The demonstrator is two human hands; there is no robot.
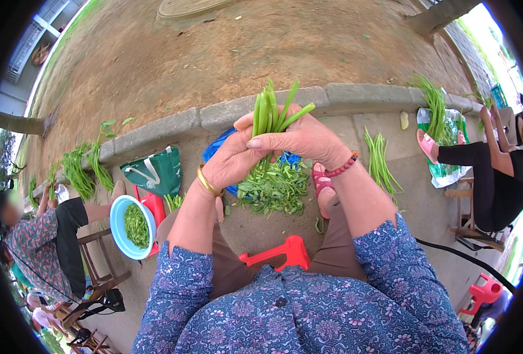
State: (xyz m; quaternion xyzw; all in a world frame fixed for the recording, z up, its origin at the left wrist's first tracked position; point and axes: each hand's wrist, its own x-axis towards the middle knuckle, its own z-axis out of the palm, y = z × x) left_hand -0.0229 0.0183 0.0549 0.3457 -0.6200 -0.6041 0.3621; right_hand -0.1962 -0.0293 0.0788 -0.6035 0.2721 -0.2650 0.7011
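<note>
A bunch of green leafy-vegetable stems [268, 112] stands upright between my two hands, its cut ends pointing up and away. My left hand [233, 158] is closed round the lower left of the bunch, and a gold bangle circles that wrist. From the other side my right hand [313, 139] grips the same stems, its thumb lying across their front. Directly below, a heap of cut greens [273, 192] lies on the pavement between my feet, partly hidden by my hands. A blue plastic bag [214, 147] shows behind my left hand.
Long stems [381, 162] lie right of the heap. To the left are a light-blue basin [116, 231] of chopped greens, a red stool [153, 211] and a green bag [155, 172]. A stone kerb [356, 97] runs ahead. People sit on both sides near more greens [78, 172].
</note>
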